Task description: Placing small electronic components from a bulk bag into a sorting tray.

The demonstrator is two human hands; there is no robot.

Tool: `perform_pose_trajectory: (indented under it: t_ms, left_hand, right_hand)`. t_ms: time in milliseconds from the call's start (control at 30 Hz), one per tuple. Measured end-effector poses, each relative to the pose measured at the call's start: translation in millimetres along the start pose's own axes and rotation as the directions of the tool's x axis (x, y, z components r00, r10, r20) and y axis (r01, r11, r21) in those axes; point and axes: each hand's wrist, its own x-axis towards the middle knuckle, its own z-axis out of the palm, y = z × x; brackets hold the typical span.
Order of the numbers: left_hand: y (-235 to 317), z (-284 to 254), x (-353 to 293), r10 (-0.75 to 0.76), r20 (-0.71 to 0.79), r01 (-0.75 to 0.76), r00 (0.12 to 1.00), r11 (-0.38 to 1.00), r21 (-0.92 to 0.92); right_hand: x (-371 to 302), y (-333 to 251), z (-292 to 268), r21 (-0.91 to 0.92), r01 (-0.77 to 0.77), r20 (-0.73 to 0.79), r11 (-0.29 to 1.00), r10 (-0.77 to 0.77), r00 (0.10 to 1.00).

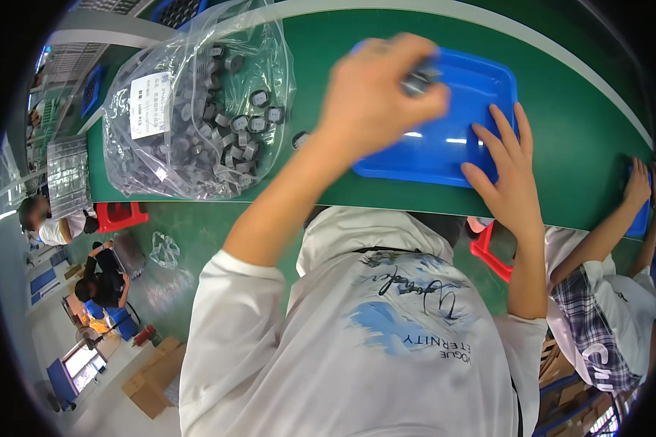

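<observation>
A small dark cylindrical part point(420, 80) — blurred, but likely light, rigid and smooth, best pinched by its sides — sits over a blue plastic tray point(430, 154), gripped between the left hand's point(377, 98) thumb and fingers. The right hand point(508, 173), fingers splayed and unclenched, rests at the tray's right; a clear plastic bag point(271, 45) bulges leftward.

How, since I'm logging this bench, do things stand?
Left hand holding dark part over blue tray. Right hand spread at tray's right side. Transparent parts bag off left.
</observation>
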Motion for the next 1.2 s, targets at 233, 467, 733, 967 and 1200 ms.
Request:
perform_pose_trajectory:
  t_ms: [233,467,733,967,1200]
  left_hand:
    - [4.9,47.6,-18.3,0.298,0.17,-0.289,0.939,0.954,-0.076]
    - [-31.7,-40.7,-25.1,0.087,0.074,-0.094,0.993,0.991,0.096]
    - [-27.5,-90.6,-88.2,-0.179,0.328,0.045,0.928,0.926,0.376]
    - [-32.2,-57.3,-47.9,0.097,0.204,-0.12,0.974,0.988,0.1]
    - [-15.2,-22.0,7.2,-0.093,0.396,-0.068,0.914,0.925,0.375]
  right_hand:
    - [-13.6,7.3,-11.5,0.06,-0.052,0.019,0.997,0.051,0.999]
    - [-5.0,4.1,-22.1,0.064,-0.015,-0.144,0.998,0.024,0.989]
    - [66.5,-20.0,-6.6,0.0,0.165,-0.142,0.986,-0.164,0.976]
    - [93.7,-28.9,12.1,-0.038,0.27,0.127,0.962,-0.263,0.956]
    - [67.9,-10.9,4.3,-0.017,0.237,0.124,0.971,-0.233,0.965]
